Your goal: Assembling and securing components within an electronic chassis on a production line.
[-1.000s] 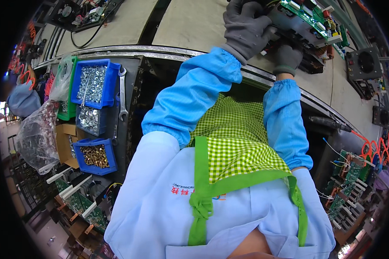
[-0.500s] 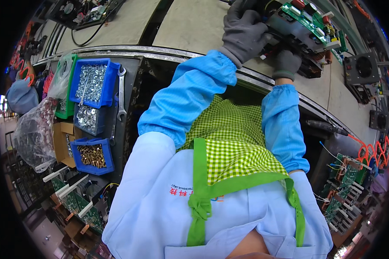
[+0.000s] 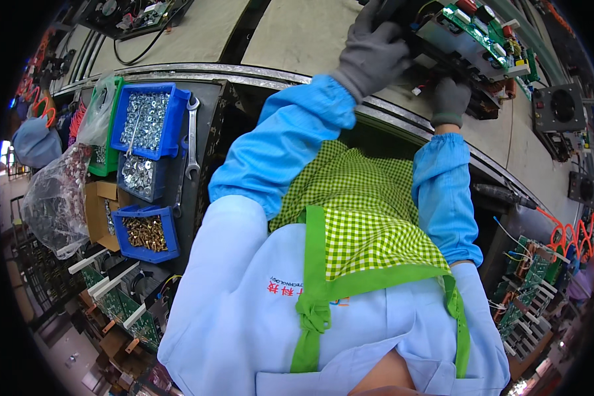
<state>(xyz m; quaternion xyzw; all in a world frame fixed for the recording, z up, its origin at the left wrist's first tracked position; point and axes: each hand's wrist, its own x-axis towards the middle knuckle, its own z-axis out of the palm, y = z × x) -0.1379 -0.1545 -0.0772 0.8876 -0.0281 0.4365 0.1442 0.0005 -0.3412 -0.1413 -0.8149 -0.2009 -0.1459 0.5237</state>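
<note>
At the top right of the bench is an open electronics chassis, black below, with a green circuit board and components on top. My left hand, in a grey glove, is at its left end, fingers bent round a dark part there; the fingertips are partly out of sight. At the chassis's near edge is my right hand, also gloved in grey. Its fingers go in under that edge and are hidden. A short lead with a small white connector hangs between my hands.
Left of me, blue bins hold nuts, washers and brass-coloured fasteners. Wrenches lie beside them. A black fan unit stands on the right of the bench, above a power driver with an orange coiled hose.
My whole view has shifted slightly. My right hand has moved a little to the right along the chassis's near edge. The left hand stays by the left end, slightly farther left against the chassis.
</note>
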